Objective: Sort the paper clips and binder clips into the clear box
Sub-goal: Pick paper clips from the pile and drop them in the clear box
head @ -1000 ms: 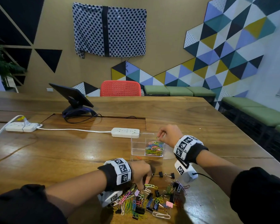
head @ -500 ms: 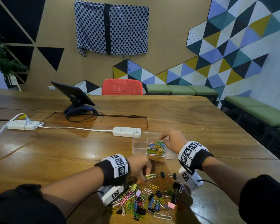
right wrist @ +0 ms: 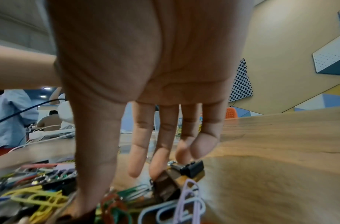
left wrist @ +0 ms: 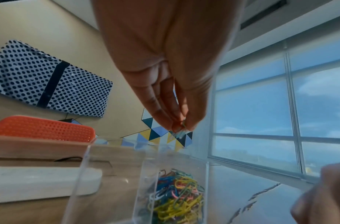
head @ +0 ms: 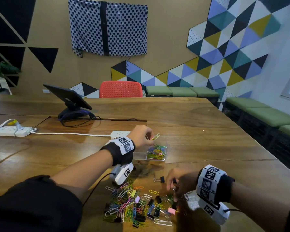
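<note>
The left hand (head: 141, 137), at centre frame in the head view, pinches a yellow paper clip (head: 155, 136) by one end, just above the clear box (head: 156, 152), whose right compartment holds coloured clips. Light, stiff wire, probably slippery; a fingertip pinch suits it. At lower right, the right hand (head: 177, 180), fingers extended, touches the loose pile (head: 137, 205) on the tabletop (head: 199, 131), gripping nothing visible.

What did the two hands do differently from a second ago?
They swapped jobs. The left hand rose from the loose pile to above the clear box, pinching a yellow-green paper clip. The right hand left the box and dropped to the pile, fingers reaching among the clips. The box, power strips and tablet stand stayed put.
</note>
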`<state>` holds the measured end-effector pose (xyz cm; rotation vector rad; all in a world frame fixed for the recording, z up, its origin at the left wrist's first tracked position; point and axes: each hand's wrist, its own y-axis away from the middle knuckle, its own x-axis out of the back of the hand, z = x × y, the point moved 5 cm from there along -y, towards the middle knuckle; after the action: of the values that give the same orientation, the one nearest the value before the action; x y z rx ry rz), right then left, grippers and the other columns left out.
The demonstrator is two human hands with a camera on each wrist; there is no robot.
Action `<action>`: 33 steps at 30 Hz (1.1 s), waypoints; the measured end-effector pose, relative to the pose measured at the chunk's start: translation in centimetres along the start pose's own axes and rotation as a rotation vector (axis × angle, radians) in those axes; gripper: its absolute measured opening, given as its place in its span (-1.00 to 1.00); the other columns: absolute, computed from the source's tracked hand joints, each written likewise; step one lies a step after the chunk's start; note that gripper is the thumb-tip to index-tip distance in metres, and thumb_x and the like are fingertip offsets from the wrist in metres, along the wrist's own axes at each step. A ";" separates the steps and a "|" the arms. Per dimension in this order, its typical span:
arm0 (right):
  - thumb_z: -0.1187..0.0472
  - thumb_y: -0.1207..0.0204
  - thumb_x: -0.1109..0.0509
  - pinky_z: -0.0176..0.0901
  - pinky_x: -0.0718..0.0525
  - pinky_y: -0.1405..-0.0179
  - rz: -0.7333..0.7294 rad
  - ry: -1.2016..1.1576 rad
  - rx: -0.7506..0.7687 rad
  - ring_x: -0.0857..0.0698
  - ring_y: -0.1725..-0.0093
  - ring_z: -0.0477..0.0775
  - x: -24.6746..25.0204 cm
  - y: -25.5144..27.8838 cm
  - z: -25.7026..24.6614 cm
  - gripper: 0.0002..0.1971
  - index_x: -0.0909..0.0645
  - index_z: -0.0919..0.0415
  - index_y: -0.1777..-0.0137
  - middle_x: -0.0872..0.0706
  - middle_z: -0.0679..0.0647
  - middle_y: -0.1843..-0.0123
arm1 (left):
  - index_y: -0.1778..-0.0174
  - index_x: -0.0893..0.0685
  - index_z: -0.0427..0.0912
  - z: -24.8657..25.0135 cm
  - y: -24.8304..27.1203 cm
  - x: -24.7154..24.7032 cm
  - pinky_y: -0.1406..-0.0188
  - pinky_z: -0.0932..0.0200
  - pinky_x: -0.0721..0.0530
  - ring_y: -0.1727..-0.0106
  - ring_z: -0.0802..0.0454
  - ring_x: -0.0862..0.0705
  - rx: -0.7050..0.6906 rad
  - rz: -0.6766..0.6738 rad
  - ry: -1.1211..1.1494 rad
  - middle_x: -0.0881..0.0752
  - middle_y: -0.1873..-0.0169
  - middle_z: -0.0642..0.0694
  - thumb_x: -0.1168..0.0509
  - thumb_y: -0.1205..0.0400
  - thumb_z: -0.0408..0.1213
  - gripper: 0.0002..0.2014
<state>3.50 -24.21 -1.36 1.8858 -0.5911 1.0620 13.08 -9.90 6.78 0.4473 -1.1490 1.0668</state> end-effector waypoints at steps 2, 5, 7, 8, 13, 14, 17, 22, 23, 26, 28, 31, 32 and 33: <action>0.13 -0.32 -0.58 -0.41 -0.40 0.16 -0.026 -0.012 -0.021 -0.56 -0.02 -0.08 -0.2 -0.2 0.1 -0.64 -0.68 0.10 -0.13 -0.69 0.02 -0.11 | 0.10 -0.74 -0.27 0.2 -0.7 -0.3 0.03 0.12 -0.63 0.05 -0.09 -0.71 0.000 0.016 -0.025 -0.77 0.10 -0.18 -0.43 -0.51 -0.26 -0.85; 0.17 -0.34 -0.57 -0.38 -0.46 0.14 -0.048 -0.052 -0.046 -0.64 -0.14 0.08 -0.4 -0.2 0.4 -0.64 -0.66 0.13 -0.15 -0.71 0.10 -0.16 | 0.05 -0.72 -0.25 0.4 -1.5 -1.3 -0.02 0.09 -0.66 0.00 -0.11 -0.71 0.011 0.009 -0.061 -0.77 0.05 -0.18 -0.40 -0.54 -0.26 -0.85; 0.22 -0.36 -0.55 -0.48 -0.42 0.20 -0.064 -0.088 -0.046 -0.65 -0.14 0.07 -0.4 -0.1 0.4 -0.63 -0.65 0.18 -0.18 -0.72 0.14 -0.16 | 0.02 -0.72 -0.26 0.5 -1.8 -2.0 -0.06 0.07 -0.66 -0.05 -0.12 -0.70 0.019 0.000 -0.083 -0.77 0.01 -0.19 -0.39 -0.55 -0.27 -0.84; 0.23 -0.36 -0.55 -0.49 -0.42 0.20 -0.067 -0.106 -0.042 -0.65 -0.10 0.04 -0.4 -0.1 0.4 -0.63 -0.65 0.20 -0.18 -0.73 0.13 -0.12 | 0.00 -0.71 -0.26 0.4 -2.0 -2.3 -0.08 0.06 -0.65 -0.07 -0.13 -0.70 0.028 -0.006 -0.087 -0.76 -0.01 -0.19 -0.38 -0.56 -0.28 -0.84; 0.27 -0.38 -0.53 -0.42 -0.54 0.17 -0.046 -0.200 -0.056 -0.67 0.08 -0.08 -0.2 0.1 1.0 -0.68 -0.67 0.21 -0.15 -0.73 -0.05 0.17 | -0.03 -0.73 -0.25 -0.5 -2.6 -3.6 -0.09 0.07 -0.66 -0.08 -0.13 -0.71 0.098 -0.031 -0.060 -0.76 -0.02 -0.19 -0.41 -0.54 -0.26 -0.80; 0.30 -0.40 -0.52 -0.45 -0.55 0.20 -0.037 -0.202 -0.052 -0.70 0.06 -0.03 -0.2 0.1 1.1 -0.69 -0.66 0.23 -0.15 -0.77 0.06 0.12 | -0.03 -0.73 -0.25 -0.6 -2.6 -3.8 -0.09 0.07 -0.67 -0.08 -0.12 -0.71 0.108 -0.038 -0.052 -0.77 -0.02 -0.19 -0.42 -0.54 -0.26 -0.80; 0.34 -0.38 -0.52 -0.49 -0.52 0.26 -0.026 -0.190 -0.040 -0.69 0.05 0.03 -0.3 0.4 1.1 -0.67 -0.66 0.24 -0.16 -0.74 0.14 0.04 | -0.07 -0.75 -0.26 -0.8 -2.9 -4.3 -0.12 0.08 -0.67 -0.08 -0.11 -0.71 0.121 -0.051 -0.030 -0.77 -0.04 -0.20 -0.42 -0.54 -0.26 -0.77; 0.27 -0.36 -0.55 -0.43 -0.43 0.25 -0.042 -0.101 -0.042 -0.56 0.09 -0.10 -0.7 0.2 0.5 -0.68 -0.68 0.22 -0.12 -0.68 0.06 0.05 | -0.19 -0.72 -0.27 -0.8 -3.0 -4.8 -0.18 0.11 -0.61 -0.16 -0.12 -0.69 0.141 -0.086 -0.005 -0.76 -0.13 -0.21 -0.34 -0.61 -0.31 -0.74; 0.27 -0.38 -0.53 -0.47 -0.42 0.28 -0.044 -0.090 -0.043 -0.56 0.12 -0.12 -0.7 0.2 0.5 -0.71 -0.69 0.24 -0.11 -0.68 0.07 0.05 | -0.21 -0.71 -0.27 -0.8 -2.9 -4.9 -0.20 0.09 -0.62 -0.18 -0.13 -0.69 0.143 -0.099 -0.009 -0.75 -0.15 -0.22 -0.32 -0.62 -0.32 -0.74; 0.28 -0.39 -0.52 -0.61 -0.45 0.31 -0.032 -0.101 -0.007 -0.54 0.25 -0.28 -0.8 0.2 0.1 -0.76 -0.71 0.28 -0.05 -0.64 -0.13 0.21 | -0.25 -0.69 -0.24 -0.7 -2.8 -5.0 -0.28 0.06 -0.61 -0.23 -0.14 -0.67 0.136 -0.116 -0.018 -0.72 -0.21 -0.22 -0.28 -0.64 -0.35 -0.73; 0.26 -0.39 -0.52 -0.56 -0.45 0.27 -0.023 -0.092 -0.012 -0.54 0.24 -0.31 -0.7 0.4 0.1 -0.78 -0.72 0.25 -0.04 -0.62 -0.18 0.22 | -0.25 -0.69 -0.22 -0.6 -2.6 -4.9 -0.29 0.09 -0.60 -0.24 -0.11 -0.68 0.123 -0.090 -0.004 -0.72 -0.21 -0.20 -0.26 -0.65 -0.39 -0.73; 0.23 -0.40 -0.51 -0.48 -0.44 0.21 -0.005 -0.087 -0.020 -0.58 0.18 -0.26 -0.7 0.5 0.1 -0.79 -0.72 0.25 -0.03 -0.67 -0.10 0.14 | -0.17 -0.73 -0.22 -0.6 -2.3 -4.5 -0.21 0.14 -0.63 -0.17 -0.04 -0.70 0.100 -0.056 0.011 -0.74 -0.17 -0.17 -0.28 -0.63 -0.36 -0.77; 0.23 -0.41 -0.50 -0.45 -0.48 0.17 -0.005 -0.083 -0.022 -0.62 0.11 -0.18 -0.8 0.6 0.1 -0.79 -0.72 0.25 -0.04 -0.72 -0.03 0.07 | -0.14 -0.74 -0.22 -0.5 -2.1 -4.4 -0.20 0.14 -0.62 -0.17 -0.03 -0.69 0.094 -0.054 0.001 -0.73 -0.17 -0.16 -0.29 -0.64 -0.34 -0.79; 0.23 -0.42 -0.49 -0.45 -0.50 0.16 -0.006 -0.080 -0.028 -0.63 0.04 -0.12 -0.9 0.6 0.0 -0.78 -0.71 0.25 -0.05 -0.75 0.06 -0.02 | -0.12 -0.75 -0.22 -0.4 -2.0 -4.3 -0.19 0.15 -0.59 -0.18 -0.04 -0.68 0.085 -0.053 -0.015 -0.73 -0.17 -0.15 -0.29 -0.64 -0.31 -0.80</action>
<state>2.58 -24.56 -1.83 1.9114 -0.6417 0.9734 14.90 -12.41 3.21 0.5506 -1.1017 1.0703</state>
